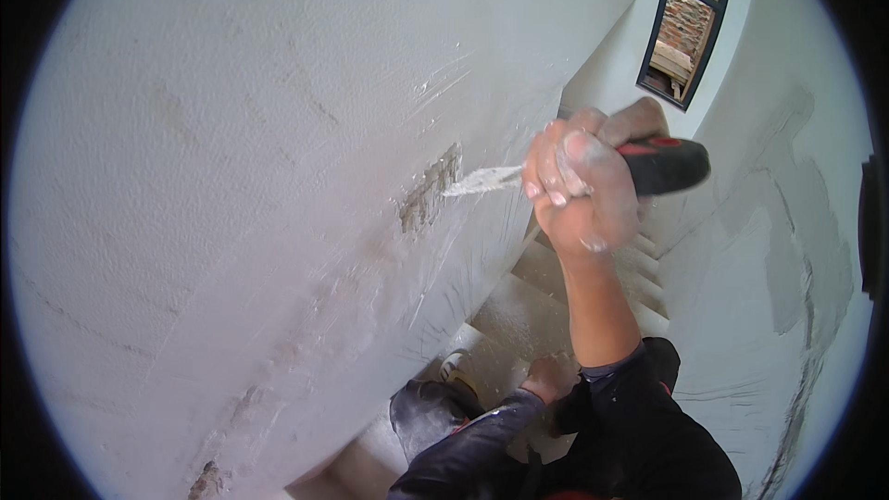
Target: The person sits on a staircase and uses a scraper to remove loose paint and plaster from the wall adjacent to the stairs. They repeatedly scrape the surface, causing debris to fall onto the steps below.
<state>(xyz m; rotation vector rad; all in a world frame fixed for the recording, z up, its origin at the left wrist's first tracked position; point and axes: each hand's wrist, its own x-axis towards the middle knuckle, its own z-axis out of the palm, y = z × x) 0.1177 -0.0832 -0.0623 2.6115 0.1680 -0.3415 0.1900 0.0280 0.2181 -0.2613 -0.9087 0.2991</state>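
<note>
My right hand (590, 180) is closed around the black and red handle of a scraping tool (486, 179). The tool's blade is coated in white dust, and its tip is at the right edge of a rough gouged patch (429, 191) in the white wall (243, 118). White dust covers my fingers. Lower down, near my knees, is my left hand (552, 376), with its fingers curled; whether it holds anything is not clear. Another broken spot (206, 479) shows in the wall at the bottom left.
Dusty stairs (514, 312) run below, between the left wall and a right wall with grey patches (809, 243) and a long crack. A dark-framed window (687, 21) is at the upper right, with brickwork beyond it.
</note>
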